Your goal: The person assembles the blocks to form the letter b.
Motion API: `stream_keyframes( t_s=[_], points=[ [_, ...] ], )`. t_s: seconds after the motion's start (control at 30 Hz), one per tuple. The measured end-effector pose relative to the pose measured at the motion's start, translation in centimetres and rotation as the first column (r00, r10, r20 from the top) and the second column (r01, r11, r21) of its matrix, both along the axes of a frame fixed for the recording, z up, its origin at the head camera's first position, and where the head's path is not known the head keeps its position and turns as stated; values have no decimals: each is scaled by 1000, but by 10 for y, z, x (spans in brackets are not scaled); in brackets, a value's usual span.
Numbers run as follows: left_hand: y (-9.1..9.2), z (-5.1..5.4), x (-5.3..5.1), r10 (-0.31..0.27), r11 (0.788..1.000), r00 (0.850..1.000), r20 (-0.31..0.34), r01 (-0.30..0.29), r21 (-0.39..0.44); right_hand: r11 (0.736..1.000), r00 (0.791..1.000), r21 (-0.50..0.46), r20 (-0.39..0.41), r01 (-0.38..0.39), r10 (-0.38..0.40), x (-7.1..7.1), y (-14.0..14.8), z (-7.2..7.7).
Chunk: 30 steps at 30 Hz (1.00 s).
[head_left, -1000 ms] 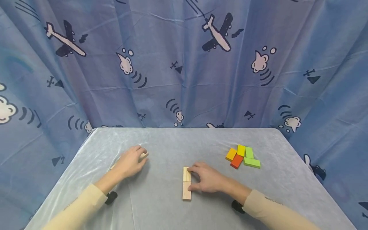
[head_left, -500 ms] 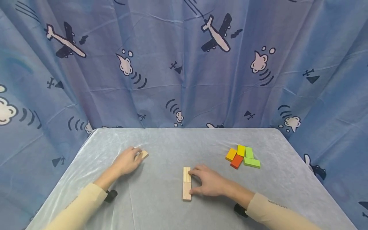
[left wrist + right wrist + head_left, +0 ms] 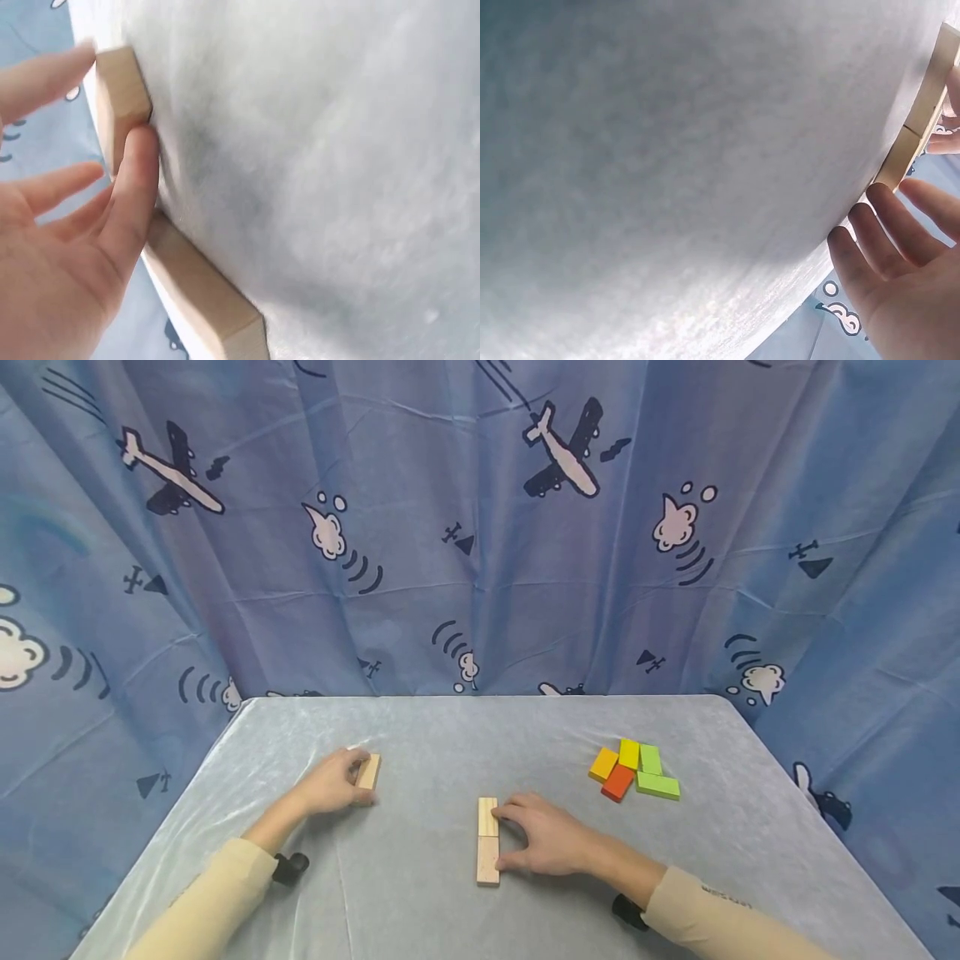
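In the head view, my left hand (image 3: pixel 326 787) grips a plain wooden block (image 3: pixel 368 774) lying left of centre, thumb at its near end and a finger at its far end. The left wrist view shows that block (image 3: pixel 122 94) and a second wooden block (image 3: pixel 199 285) beside my hand. Near the table's middle, two plain blocks lie end to end: a far block (image 3: pixel 487 814) and a near block (image 3: pixel 487 862). My right hand (image 3: pixel 551 835) rests at their right side with fingertips touching them, thumb and forefinger spread apart.
At right lies a cluster of coloured blocks: an orange one (image 3: pixel 603 764), a yellow one (image 3: pixel 628 753), a red one (image 3: pixel 617 782) and two green ones. A grey cloth covers the table (image 3: pixel 420 910). Behind it hangs a blue patterned curtain (image 3: pixel 405 527).
My left hand has drawn back slightly leftward, and the block by it has turned so that it points away from me. My right hand has shifted only slightly; the middle pair stays in place.
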<state>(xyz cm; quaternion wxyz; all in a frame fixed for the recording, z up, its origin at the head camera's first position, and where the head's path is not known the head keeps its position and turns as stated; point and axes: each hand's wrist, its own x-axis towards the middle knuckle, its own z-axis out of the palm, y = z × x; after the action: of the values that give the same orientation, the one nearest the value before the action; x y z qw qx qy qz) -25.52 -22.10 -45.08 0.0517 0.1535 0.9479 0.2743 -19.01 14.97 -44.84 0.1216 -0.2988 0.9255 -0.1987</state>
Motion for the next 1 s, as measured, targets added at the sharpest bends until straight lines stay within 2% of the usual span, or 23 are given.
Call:
stream_keyframes(
  t_s=[0.1, 0.2, 0.63, 0.87, 1.0],
  points=[
    [-3, 2, 0, -19, 1000, 999, 50, 19, 14, 1000, 1000, 0, 4, -1, 1, 0, 0, 0],
    [-4, 3, -1, -30, 999, 997, 73, 29, 16, 1000, 1000, -5, 10, -1, 1, 1, 1, 1],
    [2, -6, -7, -29, 999, 1000, -7, 28, -16, 1000, 1000, -14, -4, -17, 17, 1, 2, -3],
    [17, -6, -8, 5, 1000, 1000, 17, -5, -9, 1000, 1000, -15, 5, -13, 13, 0, 2, -4],
    [28, -6, -9, -29, 1000, 999, -22, 30, 8, 1000, 1000, -17, 13, -4, 4, 0, 2, -4]
  ],
)
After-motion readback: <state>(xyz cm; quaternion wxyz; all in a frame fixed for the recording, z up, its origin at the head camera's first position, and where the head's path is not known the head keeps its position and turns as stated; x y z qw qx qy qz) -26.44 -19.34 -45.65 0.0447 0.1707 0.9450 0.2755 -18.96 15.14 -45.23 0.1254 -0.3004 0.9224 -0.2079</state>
